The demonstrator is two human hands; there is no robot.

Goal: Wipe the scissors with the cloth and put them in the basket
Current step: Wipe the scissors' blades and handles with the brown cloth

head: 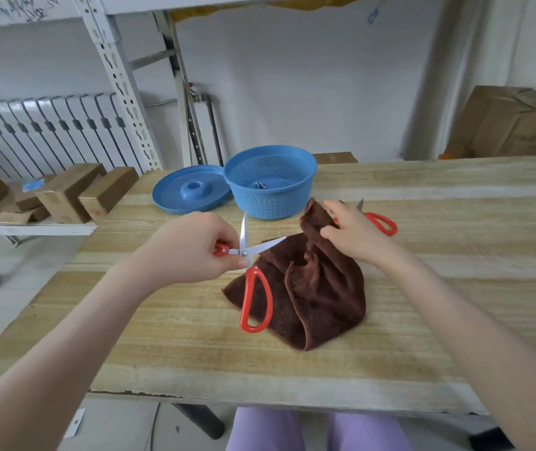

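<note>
A blue perforated basket (271,182) stands near the far edge of a pale wooden table (439,307), holding a small metal object on its floor that is too dim to identify. Its matching blue lid (191,189) lies just to the left, touching the basket's wall, knob side up. In front of the basket, the person's left hand (195,247) is closed around one red handle of a pair of scissors (250,255), fingers and thumb pinched near the pivot. The scissors are open wide: one white blade points up toward the basket, the other reaches right to the edge of a brown cloth (315,288), while the free red handle loop hangs down in front of the cloth's left side. The cloth sits bunched on the table, its upper part lifted into a peak by the right hand (348,232), whose fingers are closed on the fabric. Just behind that hand, a second pair of scissors (378,219) with red handles lies flat on the table, partly hidden by the hand, to the right of the basket. Beyond the table, cardboard boxes (64,196) rest on a low shelf at left, a white radiator (48,131) lines the wall, and a large cardboard box (517,122) sits at right.
</note>
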